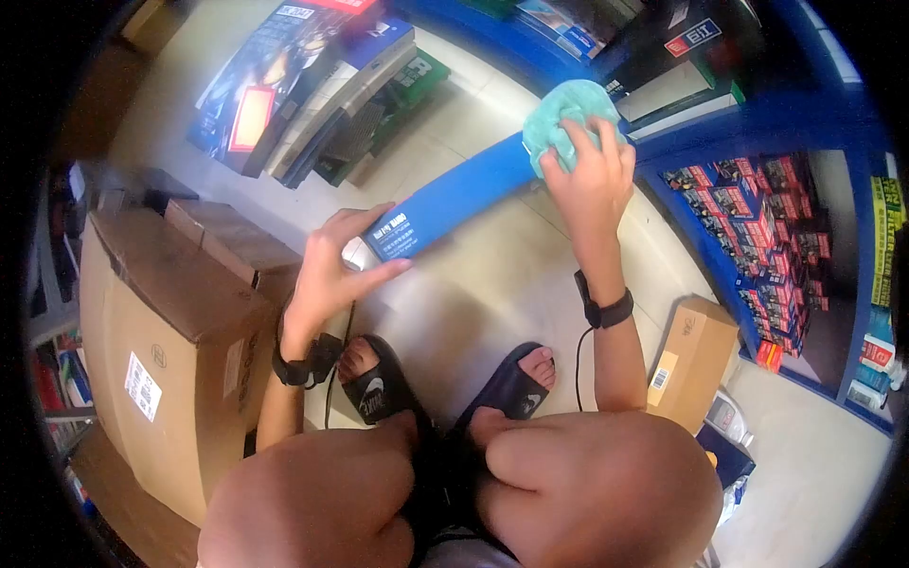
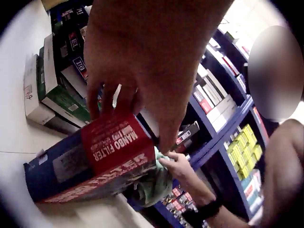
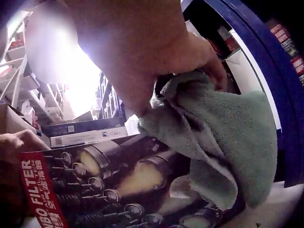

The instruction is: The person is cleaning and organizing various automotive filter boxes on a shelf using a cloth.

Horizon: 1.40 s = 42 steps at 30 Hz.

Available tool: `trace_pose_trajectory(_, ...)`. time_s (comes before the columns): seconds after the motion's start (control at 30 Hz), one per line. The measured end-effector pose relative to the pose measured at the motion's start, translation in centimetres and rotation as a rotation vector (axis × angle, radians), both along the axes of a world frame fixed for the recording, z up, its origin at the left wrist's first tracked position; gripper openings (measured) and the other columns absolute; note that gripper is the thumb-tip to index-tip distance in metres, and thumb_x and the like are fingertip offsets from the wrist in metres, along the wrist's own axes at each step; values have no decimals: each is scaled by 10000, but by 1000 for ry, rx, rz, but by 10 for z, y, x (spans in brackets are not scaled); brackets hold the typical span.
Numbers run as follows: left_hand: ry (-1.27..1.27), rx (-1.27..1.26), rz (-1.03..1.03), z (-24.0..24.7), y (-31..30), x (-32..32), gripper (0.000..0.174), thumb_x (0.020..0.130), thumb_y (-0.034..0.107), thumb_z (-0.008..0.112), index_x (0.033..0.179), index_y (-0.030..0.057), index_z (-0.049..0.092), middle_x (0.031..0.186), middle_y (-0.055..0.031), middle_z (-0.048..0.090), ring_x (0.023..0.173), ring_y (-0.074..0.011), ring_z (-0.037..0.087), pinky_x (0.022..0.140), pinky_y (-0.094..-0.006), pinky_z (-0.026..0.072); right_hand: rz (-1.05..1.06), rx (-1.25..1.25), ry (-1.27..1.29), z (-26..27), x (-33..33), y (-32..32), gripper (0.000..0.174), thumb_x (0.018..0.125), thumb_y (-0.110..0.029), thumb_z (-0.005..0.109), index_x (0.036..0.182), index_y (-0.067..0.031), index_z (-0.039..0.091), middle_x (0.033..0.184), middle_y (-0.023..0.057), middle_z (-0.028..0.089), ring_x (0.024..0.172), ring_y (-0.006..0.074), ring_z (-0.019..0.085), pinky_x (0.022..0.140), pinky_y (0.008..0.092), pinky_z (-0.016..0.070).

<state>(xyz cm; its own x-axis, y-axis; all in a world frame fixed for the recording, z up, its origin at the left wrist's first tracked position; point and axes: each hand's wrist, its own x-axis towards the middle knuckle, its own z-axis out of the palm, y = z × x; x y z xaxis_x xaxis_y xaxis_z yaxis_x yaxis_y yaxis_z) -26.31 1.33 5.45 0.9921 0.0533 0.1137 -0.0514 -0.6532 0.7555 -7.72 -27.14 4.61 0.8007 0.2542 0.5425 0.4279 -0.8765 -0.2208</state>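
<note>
Cardboard box [image 1: 464, 194], long, blue-and-red, is hanging over the floor [image 1: 511, 293], probably handling light, stiff and dentable; the left hand [image 1: 327, 265] is gripping its near-left end, seemingly a sound hold; the right hand [image 1: 594, 180] is pinching soft green cloth [image 1: 568, 102] against its far-right end.

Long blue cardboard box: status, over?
Left hand gripping near end of long blue cardboard box. Right hand holding crumpled pale-green cloth against its far end. Nothing visibly blocking either hand.
</note>
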Motion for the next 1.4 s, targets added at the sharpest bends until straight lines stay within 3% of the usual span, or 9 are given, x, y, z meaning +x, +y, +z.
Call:
trace_pose_trajectory(0.07,3,-44,-13,-8,7,-4,599,814,256,907,1322,-10,733,1195,-189,765,1081,-270,726,940,-403,580,-16,-10,-23,1,-7,-1,382,760,-253,819,1138,-198,809,1286,55,669,1076,353,586,882,461,556)
trace_pose_trajectory(0.13,136,-253,104,-26,10,-9,520,1024,348,734,1396,-8,668,1269,-179,738,1163,-256,707,973,-399,581,-43,14,-10,2,-15,-8,384,768,-243,811,1147,-178,807,1291,59,666,1072,354,588,900,464,552)
trace_pose_trajectory(0.23,494,-386,196,-38,11,-15,614,1087,494,612,1384,-43,633,1183,-221,733,1052,-268,731,908,-390,601,-62,55,22,0,-23,-15,385,763,-214,812,1144,-155,802,1286,74,669,1069,356,595,917,465,542)
trace_pose_trajectory(0.4,842,-908,134,-46,0,-14,875,1113,697,239,1666,20,252,1471,-308,524,1127,-384,719,952,-477,654,-21,97,-12,-5,-24,-24,375,748,-169,823,1120,-128,796,1265,101,673,1064,362,603,925,462,530)
trace_pose_trajectory(0.5,804,-1069,343,-51,-5,-14,811,1140,617,314,1654,-8,255,1453,-336,527,1119,-384,730,970,-465,658,-9,108,-33,-6,-26,-26,369,745,-158,827,1110,-120,786,1261,113,671,1060,365,604,927,464,527)
trace_pose_trajectory(0.63,835,-1133,285,-67,4,-17,734,1138,480,480,1567,-93,316,1364,-384,545,1143,-389,720,987,-464,655,-14,113,-16,-5,-31,-27,371,748,-156,826,1113,-124,765,1272,119,664,1057,366,604,937,467,524)
trace_pose_trajectory(0.7,851,-1437,295,-76,9,-15,652,1129,352,550,1545,-102,336,1365,-368,547,1174,-406,707,991,-496,656,-21,118,-25,-6,-33,-28,373,751,-155,823,1118,-125,760,1274,119,662,1063,365,605,940,465,523)
trace_pose_trajectory(1.1,839,-1919,440,-100,2,-12,529,1102,228,589,1456,-103,378,1379,-327,559,1176,-399,705,926,-489,686,29,234,-118,-20,-33,-40,388,708,-109,824,1094,-118,790,1203,132,654,1084,356,638,938,466,539)
trace_pose_trajectory(1.4,772,-1891,411,-100,-2,-6,539,1093,231,610,1465,-84,381,1348,-290,614,1175,-374,717,966,-478,672,-3,381,-88,-31,-40,-60,399,705,-43,815,1098,-97,770,1218,131,624,1110,345,642,969,453,534)
